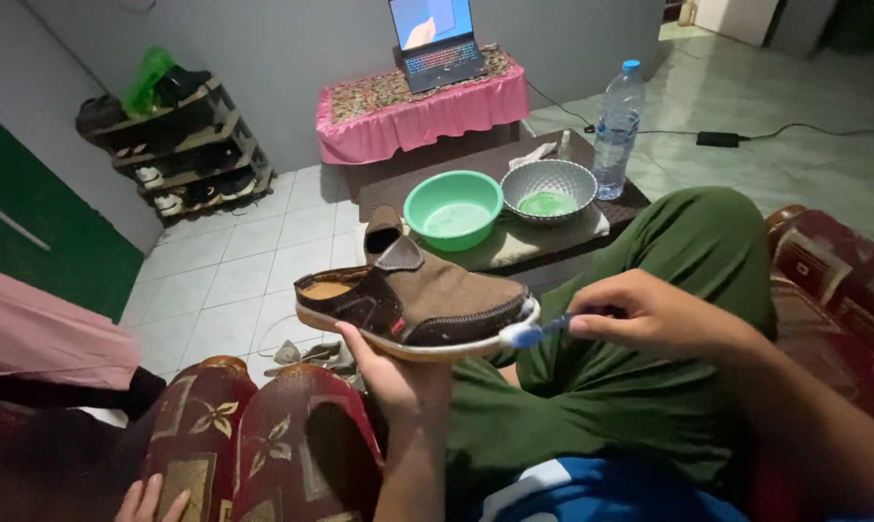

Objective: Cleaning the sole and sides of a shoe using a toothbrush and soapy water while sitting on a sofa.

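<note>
1. Nearest to me was my own lap: a blue shirt hem [592, 488] and green trousers [640, 387], with my raised knee on the right.
2. My left hand [398, 372] was cupped palm-up under the brown shoe [422, 300], fingers curled against the pale sole, bearing its weight from below.
3. The shoe lay roughly level, toe pointing right, heel to the left, its tongue flap standing up. It hung in the air above my lap, between me and the low table [630, 203].
4. My right hand [650, 314] was closed around the handle of a blue toothbrush [538, 332], fingers pinched together on it; the bristle head touched the toe end of the shoe at the sole edge.
5. On the table stood a green basin [453, 208], a silver bowl [550, 188] with green liquid inside, and a clear water bottle [618, 130] just beside the bowl.
6. Farther off, a laptop [437, 43] sat open on a pink-skirted stand [418, 121], and a shoe rack [181, 145] stood against the wall.
7. At the bottom left, another person's fingers [152, 503] rested by a red patterned cushion [263, 449].
</note>
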